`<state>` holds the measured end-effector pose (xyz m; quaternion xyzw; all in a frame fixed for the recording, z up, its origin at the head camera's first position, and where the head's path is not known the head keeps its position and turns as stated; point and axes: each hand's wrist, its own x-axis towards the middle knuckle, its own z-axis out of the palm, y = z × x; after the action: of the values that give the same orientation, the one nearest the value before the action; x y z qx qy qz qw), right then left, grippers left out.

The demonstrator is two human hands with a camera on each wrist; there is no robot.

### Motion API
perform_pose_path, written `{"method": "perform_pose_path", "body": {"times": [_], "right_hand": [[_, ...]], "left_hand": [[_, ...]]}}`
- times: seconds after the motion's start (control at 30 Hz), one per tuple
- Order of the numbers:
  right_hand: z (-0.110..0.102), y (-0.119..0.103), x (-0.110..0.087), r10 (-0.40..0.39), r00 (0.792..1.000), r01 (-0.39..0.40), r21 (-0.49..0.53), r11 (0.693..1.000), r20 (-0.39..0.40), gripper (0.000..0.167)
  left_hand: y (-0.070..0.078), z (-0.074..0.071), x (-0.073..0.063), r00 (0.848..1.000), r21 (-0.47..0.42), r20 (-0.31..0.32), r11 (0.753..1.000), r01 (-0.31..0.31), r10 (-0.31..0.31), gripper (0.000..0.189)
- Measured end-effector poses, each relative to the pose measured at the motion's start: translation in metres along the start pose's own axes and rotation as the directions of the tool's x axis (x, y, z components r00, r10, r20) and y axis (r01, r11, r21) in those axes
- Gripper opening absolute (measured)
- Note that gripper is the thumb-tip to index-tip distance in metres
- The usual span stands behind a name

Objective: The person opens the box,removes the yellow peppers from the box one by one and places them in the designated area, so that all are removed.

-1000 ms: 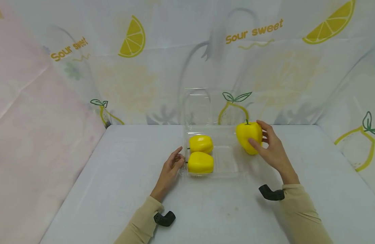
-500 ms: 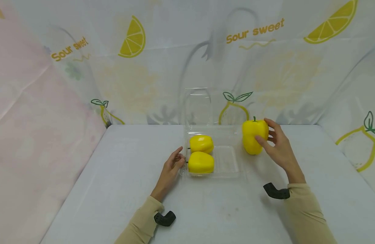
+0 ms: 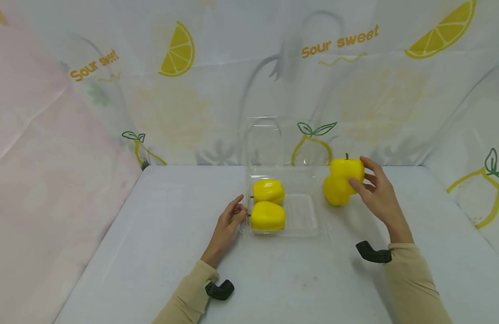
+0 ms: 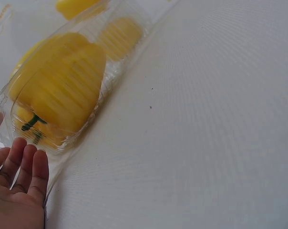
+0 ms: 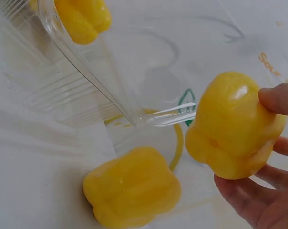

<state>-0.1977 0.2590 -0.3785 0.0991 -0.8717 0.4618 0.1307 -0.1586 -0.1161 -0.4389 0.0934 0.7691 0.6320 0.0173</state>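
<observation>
A yellow bell pepper (image 3: 342, 169) is held up in my right hand (image 3: 377, 191), thumb on the near side and fingers on the far side. Below and just left of it, another yellow pepper (image 5: 132, 188) sits on the table, partly covered in the head view. Two more peppers, one far (image 3: 268, 191) and one near (image 3: 267, 217), lie in the left half of a clear plastic clamshell box (image 3: 300, 231), stems pointing left. My left hand (image 3: 229, 220) is at the box's left end. In the left wrist view its fairly straight fingertips (image 4: 39, 157) touch that wall.
The box's transparent lid (image 3: 263, 141) stands raised at the back, close to the printed cloth backdrop (image 3: 217, 103). The right half of the box's base shows no pepper. A white cloth covers the table (image 3: 274, 279). Each sleeve carries a black wrist mount (image 3: 373, 253).
My right hand has moved right and slightly away, carrying its pepper off the one on the table, which now shows separately below it. The left hand and the box have stayed put.
</observation>
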Motion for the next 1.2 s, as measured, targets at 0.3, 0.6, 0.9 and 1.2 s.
{"method": "perform_pose_path", "body": {"times": [0.3,0.6,0.9,1.2], "right_hand": [[-0.006,0.004,-0.001,0.041,0.999,-0.042,-0.025,0.999,-0.029,0.061],[-0.010,0.011,-0.001,0.110,0.994,-0.111,-0.046,0.993,-0.025,0.062],[-0.014,0.015,-0.001,0.144,0.989,-0.145,-0.062,0.987,-0.029,0.062],[-0.017,0.020,-0.001,0.178,0.984,-0.177,-0.043,0.983,0.008,0.062]], "left_hand": [[-0.001,0.000,0.000,1.000,-0.004,0.002,1.000,0.000,0.000,0.049],[0.000,0.000,0.000,1.000,0.003,-0.003,1.000,-0.005,0.005,0.048],[0.000,0.000,0.000,1.000,0.007,0.004,1.000,0.011,-0.011,0.049],[0.002,0.000,-0.001,1.000,0.014,0.000,1.000,0.008,-0.008,0.049]]}}
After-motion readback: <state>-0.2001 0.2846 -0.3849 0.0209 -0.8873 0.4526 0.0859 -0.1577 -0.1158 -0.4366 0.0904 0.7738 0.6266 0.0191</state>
